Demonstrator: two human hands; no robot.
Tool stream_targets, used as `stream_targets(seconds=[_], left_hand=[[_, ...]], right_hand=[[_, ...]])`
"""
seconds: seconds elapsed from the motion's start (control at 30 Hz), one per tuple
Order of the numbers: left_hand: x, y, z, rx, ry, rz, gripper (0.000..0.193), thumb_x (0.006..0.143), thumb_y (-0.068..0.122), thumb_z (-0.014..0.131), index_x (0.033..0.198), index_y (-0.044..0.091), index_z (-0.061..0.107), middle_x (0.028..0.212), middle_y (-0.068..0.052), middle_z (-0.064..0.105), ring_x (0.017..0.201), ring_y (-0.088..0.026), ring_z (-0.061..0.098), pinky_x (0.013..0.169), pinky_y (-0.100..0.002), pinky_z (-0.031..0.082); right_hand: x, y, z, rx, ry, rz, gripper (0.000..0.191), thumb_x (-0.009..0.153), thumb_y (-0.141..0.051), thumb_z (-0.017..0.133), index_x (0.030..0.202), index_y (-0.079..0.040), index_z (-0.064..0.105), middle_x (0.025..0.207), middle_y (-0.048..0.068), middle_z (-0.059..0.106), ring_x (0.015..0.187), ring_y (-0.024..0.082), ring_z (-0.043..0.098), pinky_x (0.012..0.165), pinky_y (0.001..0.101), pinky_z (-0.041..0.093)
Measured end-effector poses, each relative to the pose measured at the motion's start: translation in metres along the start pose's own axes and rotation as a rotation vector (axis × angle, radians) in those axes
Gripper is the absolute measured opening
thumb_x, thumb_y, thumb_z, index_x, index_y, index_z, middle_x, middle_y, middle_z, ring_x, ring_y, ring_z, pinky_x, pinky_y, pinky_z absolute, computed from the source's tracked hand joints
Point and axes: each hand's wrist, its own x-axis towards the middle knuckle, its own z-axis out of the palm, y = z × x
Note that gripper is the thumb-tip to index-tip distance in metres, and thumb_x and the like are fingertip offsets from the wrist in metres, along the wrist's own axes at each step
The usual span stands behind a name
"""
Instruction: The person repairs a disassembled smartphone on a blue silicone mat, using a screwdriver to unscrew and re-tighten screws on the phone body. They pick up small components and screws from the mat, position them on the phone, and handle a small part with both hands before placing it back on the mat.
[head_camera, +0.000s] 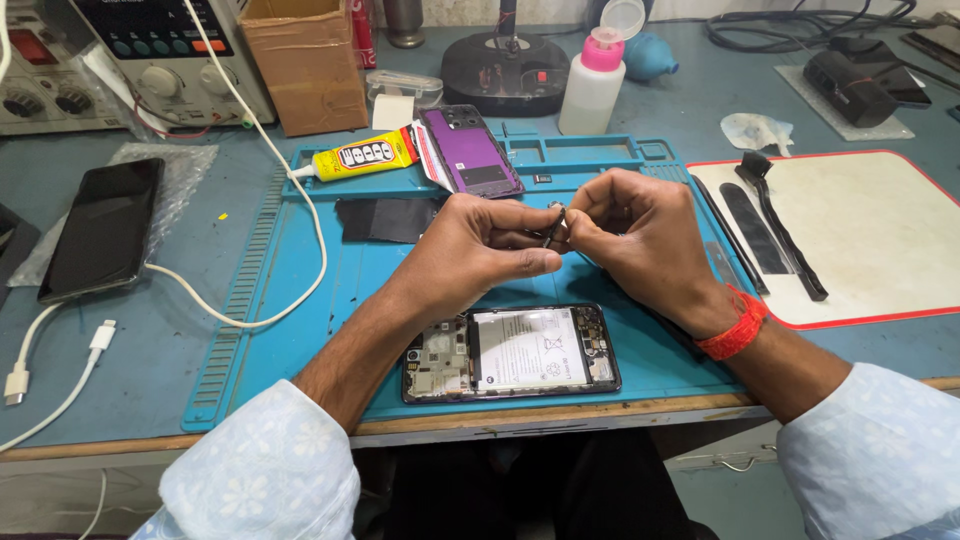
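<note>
The left hand (480, 245) and the right hand (635, 235) meet above the middle of the blue repair mat (300, 290), both closed in a pinch on 1 small metal tool (555, 225), which looks like tweezers or a similar slim pick; its tip is too small to read. The left thumb and forefinger close on its lower end, while the right fingertips curl round its upper end. Neither hand touches anything else.

Directly below the hands, near the front edge of the surface (150, 400), lies the opened phone (510, 352), back removed, with its white-labelled battery and circuit boards showing. Its purple back cover (470, 150) rests at the far side of the mat, just beside a yellow glue tube (365, 157) and near a dark square sheet (385, 218).

By my judgement, the work stands at a preparing step: the tool, or some tiny part on it, is being set or checked between the fingers, and the phone's interior waits untouched. The next move would call for steady, fine control to bring the tip down into the open body without scraping the battery or boards.

Off the mat, a second black phone (100, 228) lies at the left with a white cable (60, 370) nearby, and a white board (860, 240) with black strips sits at the right.
</note>
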Motion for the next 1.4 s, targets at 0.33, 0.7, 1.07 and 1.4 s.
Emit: stream_targets(seconds=[0.33,0.7,1.07,1.4], left_hand=[[-0.0021,0.0014,-0.0017,-0.05,-0.065,0.042,0.038,0.089,0.002,0.077,0.127,0.0,0.071,0.116,-0.011,0.076,0.105,-0.014,0.074,0.094,-0.028,0.064],[-0.002,0.0045,0.0001,-0.015,-0.044,0.048,0.043,0.088,0.003,0.078,0.13,-0.002,0.069,0.117,-0.012,0.077,0.104,-0.015,0.075,0.092,-0.028,0.063],[-0.0027,0.0073,0.0002,-0.011,-0.033,0.012,0.049,0.086,0.007,0.08,0.134,-0.001,0.068,0.114,-0.01,0.077,0.098,-0.011,0.074,0.091,-0.028,0.063],[-0.0024,0.0027,-0.0006,-0.027,-0.027,0.009,0.048,0.085,0.005,0.082,0.131,-0.003,0.069,0.111,-0.011,0.076,0.096,-0.012,0.073,0.087,-0.028,0.062]], right_hand=[[-0.0008,0.0041,-0.0026,0.125,-0.061,0.03,0.008,0.099,-0.002,0.067,0.101,0.006,0.068,0.091,0.008,0.074,0.082,0.01,0.072,0.071,0.0227,0.061],[0.0023,0.0077,-0.0003,0.225,-0.047,0.059,0.006,0.099,-0.001,0.065,0.099,0.005,0.065,0.088,0.006,0.073,0.08,0.009,0.072,0.072,0.0222,0.062],[0.0003,0.0063,-0.0005,0.144,-0.031,0.039,0.005,0.098,0.0,0.067,0.098,0.004,0.066,0.087,0.005,0.072,0.079,0.008,0.072,0.069,0.0211,0.06],[0.0022,0.0092,-0.0015,0.21,-0.081,0.092,0.006,0.098,-0.002,0.066,0.097,0.004,0.066,0.088,0.006,0.072,0.079,0.009,0.072,0.07,0.023,0.06]])
